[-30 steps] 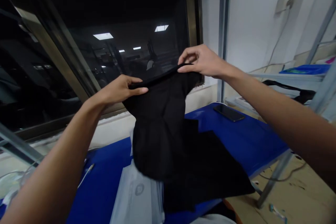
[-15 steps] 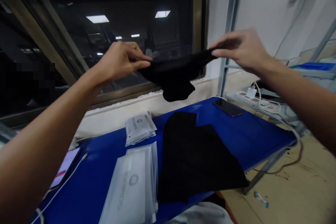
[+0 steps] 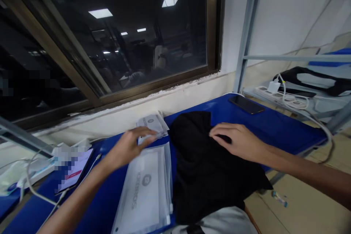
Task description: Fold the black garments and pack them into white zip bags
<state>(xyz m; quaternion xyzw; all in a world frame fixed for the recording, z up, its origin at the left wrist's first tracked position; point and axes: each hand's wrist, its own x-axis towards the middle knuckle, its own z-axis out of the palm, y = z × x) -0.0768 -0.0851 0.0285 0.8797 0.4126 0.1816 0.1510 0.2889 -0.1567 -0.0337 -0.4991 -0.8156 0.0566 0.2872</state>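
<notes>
A black cloth garment (image 3: 216,175) is spread on the blue tabletop, one end hanging toward my lap. My right hand (image 3: 238,140) is over its upper right part, with thumb and fingers pinched at a fold of the black cloth. Slightly blurred, my left hand (image 3: 131,148) hovers left of the cloth, thumb and fingers apart and holding nothing. Under and beside that hand lie a stack of large frosted zip bags (image 3: 146,186) with a printed logo and a smaller stack of similar bags (image 3: 150,122) against the wall.
A dark phone (image 3: 246,104) rests at the table's (image 3: 287,131) back right. On the left are a lit phone (image 3: 75,172), a power strip (image 3: 38,173) and white cables. A metal rack post (image 3: 248,25) rises by the window (image 3: 164,55). A charger (image 3: 273,86) is plugged in at right.
Both hands have come down from in front of the window. The black cloth stretched between them now lies on the other black cloth. My left hand has let go and moved left.
</notes>
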